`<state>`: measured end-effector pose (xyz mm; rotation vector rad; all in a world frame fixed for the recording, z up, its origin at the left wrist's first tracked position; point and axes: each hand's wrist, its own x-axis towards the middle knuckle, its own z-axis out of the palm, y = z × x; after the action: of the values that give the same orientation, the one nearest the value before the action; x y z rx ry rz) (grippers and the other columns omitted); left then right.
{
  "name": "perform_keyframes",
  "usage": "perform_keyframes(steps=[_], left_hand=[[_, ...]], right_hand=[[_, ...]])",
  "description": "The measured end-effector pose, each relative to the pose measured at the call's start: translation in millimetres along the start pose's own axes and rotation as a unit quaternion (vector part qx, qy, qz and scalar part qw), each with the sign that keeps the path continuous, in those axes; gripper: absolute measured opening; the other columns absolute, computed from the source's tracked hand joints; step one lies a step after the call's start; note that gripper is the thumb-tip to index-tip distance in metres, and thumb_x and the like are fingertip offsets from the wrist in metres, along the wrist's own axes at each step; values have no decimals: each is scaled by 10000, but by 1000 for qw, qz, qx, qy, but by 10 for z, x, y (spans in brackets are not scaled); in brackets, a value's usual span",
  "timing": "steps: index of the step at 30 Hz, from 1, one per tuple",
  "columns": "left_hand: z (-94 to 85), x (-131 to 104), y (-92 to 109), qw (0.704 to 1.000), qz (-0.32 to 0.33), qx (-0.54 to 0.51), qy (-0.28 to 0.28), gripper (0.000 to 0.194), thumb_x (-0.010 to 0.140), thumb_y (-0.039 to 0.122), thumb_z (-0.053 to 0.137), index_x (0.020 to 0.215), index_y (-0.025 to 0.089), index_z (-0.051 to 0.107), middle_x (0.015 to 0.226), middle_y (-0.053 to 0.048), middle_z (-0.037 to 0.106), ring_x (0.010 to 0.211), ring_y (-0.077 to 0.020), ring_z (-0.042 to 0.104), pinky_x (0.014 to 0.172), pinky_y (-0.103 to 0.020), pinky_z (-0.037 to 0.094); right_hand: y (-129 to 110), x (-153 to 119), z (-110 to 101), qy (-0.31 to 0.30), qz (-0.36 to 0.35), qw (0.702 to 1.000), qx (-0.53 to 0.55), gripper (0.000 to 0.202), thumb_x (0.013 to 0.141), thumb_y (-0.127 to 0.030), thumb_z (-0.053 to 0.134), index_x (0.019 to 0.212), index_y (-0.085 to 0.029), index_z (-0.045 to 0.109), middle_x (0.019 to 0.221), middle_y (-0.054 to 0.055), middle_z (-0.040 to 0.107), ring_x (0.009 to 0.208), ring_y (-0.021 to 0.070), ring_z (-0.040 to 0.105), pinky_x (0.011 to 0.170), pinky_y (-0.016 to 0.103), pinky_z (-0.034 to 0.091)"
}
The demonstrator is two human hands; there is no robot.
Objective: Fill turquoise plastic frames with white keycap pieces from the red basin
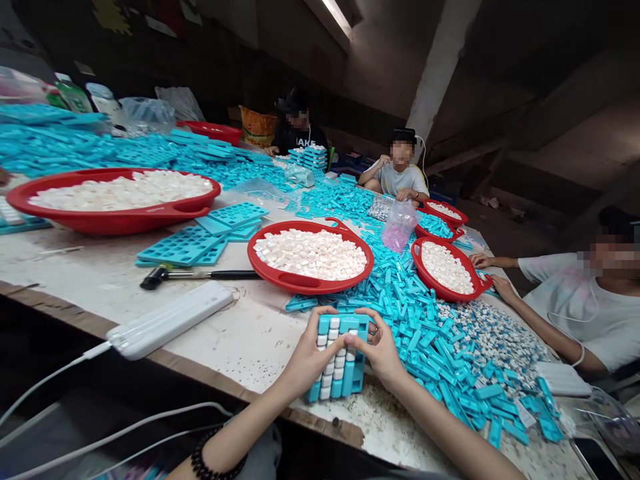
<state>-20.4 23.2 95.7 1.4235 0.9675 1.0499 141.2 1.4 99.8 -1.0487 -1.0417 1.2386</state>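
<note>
A turquoise slotted tray (357, 378) is held tilted toward me at the table's front edge. White and turquoise key-like pieces sit in columns across its left and middle; slots at the right side look unfilled. My left hand (311, 357) is closed on its left side, fingers over the top edge and thumb across the front. My right hand (384, 352) grips the upper right side, its thumb laid on the white pieces and meeting the left thumb. Just beyond stands a red basin (311, 285) of white pieces. Loose turquoise pieces (400, 293) lie to the right.
A black-handled hammer (215, 274), stacked turquoise trays (183, 245) and a white power bank (173, 319) with cable lie left. Another red basin (115, 220) stands behind. Small white-blue parts (493, 337) spread right, near a phone (595, 459). Several people sit around the table.
</note>
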Motion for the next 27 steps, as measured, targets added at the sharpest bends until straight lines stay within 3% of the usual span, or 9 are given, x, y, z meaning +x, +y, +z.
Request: perform_keyframes(steps=[5, 10, 18, 27], left_hand=[[-59, -2, 9, 1000, 21, 3, 1, 367, 856, 444, 587, 1147, 260, 462, 1063, -29, 629, 982, -254, 654, 920, -389, 509], [-49, -6, 34, 999, 21, 32, 17, 408, 818, 458, 638, 1135, 261, 474, 1076, -32, 628, 1009, -260, 648, 921, -381, 508], [62, 6, 29, 998, 8, 8, 60, 509, 730, 472, 766, 1079, 259, 462, 948, 16, 617, 884, -220, 659, 817, -350, 535], [66, 40, -3, 997, 21, 29, 74, 477, 728, 469, 761, 1048, 249, 485, 931, 16, 602, 902, -224, 645, 834, -350, 522]], right_hand=[[9, -49, 64, 6, -3, 1000, 4, 581, 659, -429, 882, 1144, -270, 605, 857, -6, 722, 778, 205, 713, 714, 298, 575], [36, -53, 74, 20, -5, 1000, 3, 577, 661, -433, 876, 1156, -281, 620, 834, -16, 696, 745, 195, 689, 698, 292, 566], [-38, -41, 77, 26, -37, 999, -16, 457, 640, -387, 878, 1031, -276, 668, 826, -10, 695, 682, 186, 659, 639, 277, 556], [34, -56, 71, 25, -50, 998, -17, 436, 688, -332, 852, 1070, -273, 652, 835, -9, 701, 711, 187, 679, 623, 254, 535]])
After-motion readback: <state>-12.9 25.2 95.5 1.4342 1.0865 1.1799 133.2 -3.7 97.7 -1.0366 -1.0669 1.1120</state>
